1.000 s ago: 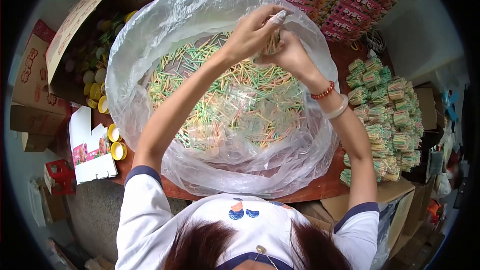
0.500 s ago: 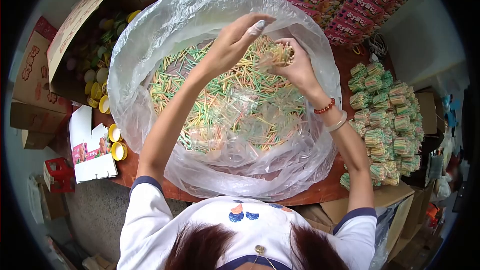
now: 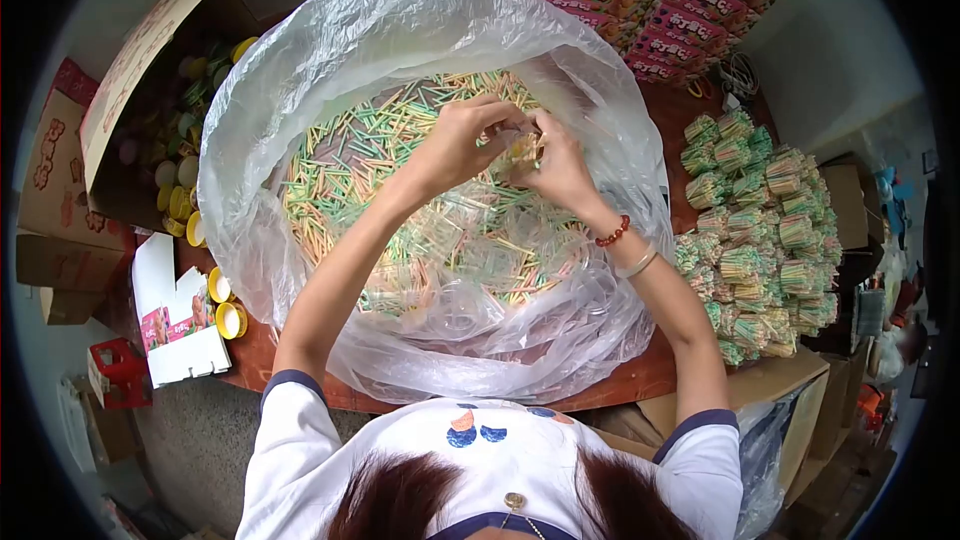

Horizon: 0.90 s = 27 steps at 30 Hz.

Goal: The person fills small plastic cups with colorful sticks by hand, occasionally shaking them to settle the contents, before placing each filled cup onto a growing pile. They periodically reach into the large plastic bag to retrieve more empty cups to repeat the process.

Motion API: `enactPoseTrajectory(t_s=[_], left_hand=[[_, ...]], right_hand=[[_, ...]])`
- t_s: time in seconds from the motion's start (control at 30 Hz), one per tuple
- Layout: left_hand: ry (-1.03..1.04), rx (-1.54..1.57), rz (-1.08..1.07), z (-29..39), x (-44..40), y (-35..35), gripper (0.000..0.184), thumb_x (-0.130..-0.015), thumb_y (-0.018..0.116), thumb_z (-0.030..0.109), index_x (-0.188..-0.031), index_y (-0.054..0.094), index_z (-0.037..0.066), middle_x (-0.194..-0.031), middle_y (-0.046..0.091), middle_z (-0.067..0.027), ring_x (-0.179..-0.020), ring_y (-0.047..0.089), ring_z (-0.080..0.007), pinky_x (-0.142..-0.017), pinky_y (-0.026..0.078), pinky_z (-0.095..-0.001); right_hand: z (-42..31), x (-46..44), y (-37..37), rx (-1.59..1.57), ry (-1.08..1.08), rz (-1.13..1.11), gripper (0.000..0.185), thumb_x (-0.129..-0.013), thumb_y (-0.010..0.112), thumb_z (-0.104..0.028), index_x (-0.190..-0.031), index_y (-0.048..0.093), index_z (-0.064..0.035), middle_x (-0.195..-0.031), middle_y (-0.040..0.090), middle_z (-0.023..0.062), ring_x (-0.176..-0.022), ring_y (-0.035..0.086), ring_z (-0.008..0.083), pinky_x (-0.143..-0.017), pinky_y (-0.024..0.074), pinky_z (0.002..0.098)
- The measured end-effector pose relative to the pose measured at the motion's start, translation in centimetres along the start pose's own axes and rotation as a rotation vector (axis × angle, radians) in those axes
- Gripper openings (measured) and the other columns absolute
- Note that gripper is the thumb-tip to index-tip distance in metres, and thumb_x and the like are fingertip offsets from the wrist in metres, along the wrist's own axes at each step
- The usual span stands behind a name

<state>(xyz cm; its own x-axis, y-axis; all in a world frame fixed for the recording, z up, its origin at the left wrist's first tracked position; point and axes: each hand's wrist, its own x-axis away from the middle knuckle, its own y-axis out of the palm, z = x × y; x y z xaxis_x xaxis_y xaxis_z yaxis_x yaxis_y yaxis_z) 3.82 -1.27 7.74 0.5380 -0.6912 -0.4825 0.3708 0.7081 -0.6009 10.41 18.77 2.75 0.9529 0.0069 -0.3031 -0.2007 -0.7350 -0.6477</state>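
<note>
We see the right hand (image 3: 560, 165) grasping a small bunch of sticks (image 3: 523, 149), its fingers wrapped round the side, seemingly to keep the sticks together. The left hand (image 3: 462, 143) curls close against the bunch; we cannot tell whether its fingertips pinch it or only touch. Both hands are above the broad plastic sheet (image 3: 290, 70), probably so that anything dropped lands among the loose sticks (image 3: 335, 165). The sheet's raised rim likely stops those from scattering over the table (image 3: 625, 375). Clear plastic pieces (image 3: 462, 225) lie on the sticks toward the table's near edge, within easy reach. Bundles (image 3: 760, 250) are heaped along the table's right edge, apparently to stay clear of the loose sticks. At the left edge, 2 yellow tubs (image 3: 231, 320) sit just outside the sheet.
</note>
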Motion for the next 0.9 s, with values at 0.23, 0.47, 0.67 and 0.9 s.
enactPoseTrajectory(t_s=[0.23,0.47,0.67,0.9], left_hand=[[-0.036,-0.188,-0.093,1.6,0.7,0.2,0.049,-0.093,0.081,0.021,-0.140,0.065,0.016,-0.137,0.060,-0.0213,-0.119,0.067,-0.0375,-0.103,0.056,-0.0486],[-0.207,-0.108,0.187,3.4,0.6,-3.3,0.022,-0.097,0.075,0.012,-0.118,0.077,0.005,-0.115,0.073,-0.0167,-0.096,0.075,-0.0239,-0.081,0.063,-0.0357],[-0.244,-0.004,0.028,3.4,2.4,-3.9,0.043,-0.102,0.069,0.014,-0.145,0.065,0.016,-0.141,0.063,-0.0133,-0.113,0.068,-0.0247,-0.090,0.060,-0.0374],[-0.073,0.019,0.020,5.9,2.4,-2.4,0.051,-0.090,0.069,-0.004,-0.138,0.067,0.012,-0.131,0.064,-0.0158,-0.104,0.071,-0.0278,-0.092,0.061,-0.0400]], right_hand=[[-1.3,0.0,-0.4,0.042,0.077,0.107,0.066,-0.064,0.096,-0.016,-0.113,0.053,-0.0017,-0.104,0.068,0.0204,-0.103,0.068,0.0371,-0.089,0.0538,0.0463],[-0.8,0.5,-1.2,-0.072,0.066,0.123,0.066,-0.062,0.094,-0.012,-0.114,0.054,-0.0024,-0.105,0.068,0.0181,-0.099,0.069,0.0334,-0.089,0.0551,0.0442],[-3.2,2.1,-1.0,-0.095,0.011,0.229,0.068,-0.069,0.096,-0.008,-0.123,0.055,-0.0038,-0.113,0.068,0.0103,-0.107,0.069,0.0205,-0.095,0.0551,0.0354],[-5.2,3.8,-0.6,-0.160,-0.015,0.218,0.074,-0.070,0.101,-0.019,-0.126,0.055,-0.0024,-0.118,0.067,0.0119,-0.110,0.069,0.0228,-0.099,0.0560,0.0380]])
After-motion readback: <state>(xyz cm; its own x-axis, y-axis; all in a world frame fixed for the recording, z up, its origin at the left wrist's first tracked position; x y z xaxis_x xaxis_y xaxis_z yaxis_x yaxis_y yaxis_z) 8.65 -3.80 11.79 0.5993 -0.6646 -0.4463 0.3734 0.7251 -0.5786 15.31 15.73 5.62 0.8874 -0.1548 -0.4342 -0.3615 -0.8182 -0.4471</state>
